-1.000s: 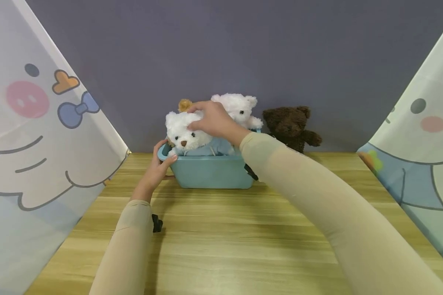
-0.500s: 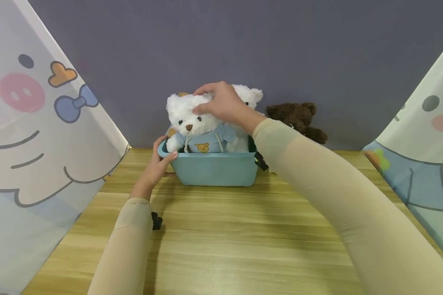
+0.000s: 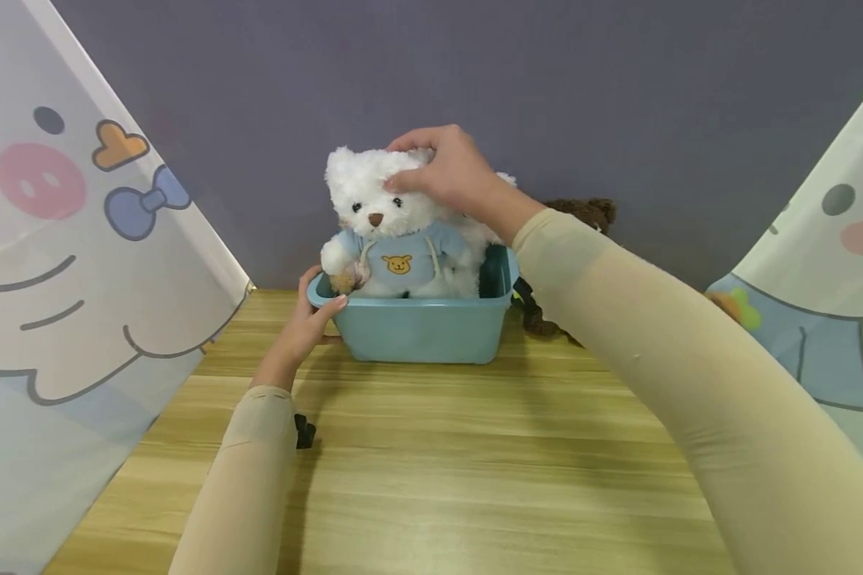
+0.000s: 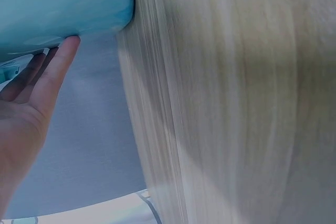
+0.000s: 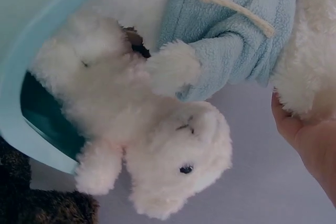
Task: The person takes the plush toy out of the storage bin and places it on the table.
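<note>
My right hand [image 3: 460, 172] grips the head of a white teddy bear [image 3: 397, 243] in a light-blue hoodie. That bear is upright, its body raised above the rim of a blue-green plastic bin [image 3: 420, 331] and its lower end still inside. My left hand [image 3: 298, 331] holds the bin's left end, thumb on the front rim; the left wrist view has its fingers [image 4: 55, 72] against the outer wall. Behind the held bear, a second white teddy bear [image 5: 152, 145] leans in the bin, mostly hidden in the head view. A tan furry bit [image 3: 342, 283] pokes out at the bin's left.
A dark brown teddy bear [image 3: 586, 212] sits right of the bin, largely covered by my right arm. The bin stands on a wood-grain table [image 3: 431, 463] near a grey back wall [image 3: 431, 72]. Cartoon-printed cloths [image 3: 57, 303] hang on both sides.
My right hand has lifted the hoodie bear from low in the bin, so its hoodie front and lower body now show. The left hand has stayed on the bin.
</note>
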Available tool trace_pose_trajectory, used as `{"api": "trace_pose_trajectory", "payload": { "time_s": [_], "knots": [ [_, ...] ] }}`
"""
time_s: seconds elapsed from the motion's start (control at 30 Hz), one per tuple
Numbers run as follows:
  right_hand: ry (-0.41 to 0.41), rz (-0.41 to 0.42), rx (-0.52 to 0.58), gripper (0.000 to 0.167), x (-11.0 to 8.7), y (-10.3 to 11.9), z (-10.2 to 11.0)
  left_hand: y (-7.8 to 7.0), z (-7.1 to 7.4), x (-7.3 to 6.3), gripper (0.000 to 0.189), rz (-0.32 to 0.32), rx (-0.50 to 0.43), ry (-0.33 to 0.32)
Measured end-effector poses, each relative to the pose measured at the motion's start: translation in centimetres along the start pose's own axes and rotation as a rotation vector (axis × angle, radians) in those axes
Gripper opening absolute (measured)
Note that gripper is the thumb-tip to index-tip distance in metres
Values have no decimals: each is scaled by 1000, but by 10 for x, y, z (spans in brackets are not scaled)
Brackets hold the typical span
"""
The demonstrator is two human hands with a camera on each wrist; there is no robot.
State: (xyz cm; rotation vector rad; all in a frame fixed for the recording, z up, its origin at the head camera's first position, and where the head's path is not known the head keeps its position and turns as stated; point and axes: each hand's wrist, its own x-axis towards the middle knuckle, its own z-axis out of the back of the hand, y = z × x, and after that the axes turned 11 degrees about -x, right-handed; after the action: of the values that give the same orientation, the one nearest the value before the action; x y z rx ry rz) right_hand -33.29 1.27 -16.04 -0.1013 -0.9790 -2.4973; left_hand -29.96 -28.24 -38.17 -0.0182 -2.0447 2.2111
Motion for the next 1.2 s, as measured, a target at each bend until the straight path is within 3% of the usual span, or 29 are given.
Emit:
{"api": "trace_pose_trajectory", "payload": {
  "time_s": [0.17,0.3,0.57,0.73,1.07,1.2],
  "knots": [
    [-49,19,62,52,1,3,10,0,-2,1,81,-26,0,3],
    [-31,33,68,54,1,-1,13,0,-2,2,80,-29,5,4],
    [220,166,-152,73,1,-39,-14,3,-4,4,83,-16,11,0],
    [306,171,-180,70,-3,-58,-39,5,-6,3,83,-22,21,6],
    [244,227,-153,73,-12,-58,-64,4,-5,2,81,-25,18,-11],
    [215,232,-129,66,-15,-62,-71,4,-6,1,82,-25,19,-1]
  ]
}}
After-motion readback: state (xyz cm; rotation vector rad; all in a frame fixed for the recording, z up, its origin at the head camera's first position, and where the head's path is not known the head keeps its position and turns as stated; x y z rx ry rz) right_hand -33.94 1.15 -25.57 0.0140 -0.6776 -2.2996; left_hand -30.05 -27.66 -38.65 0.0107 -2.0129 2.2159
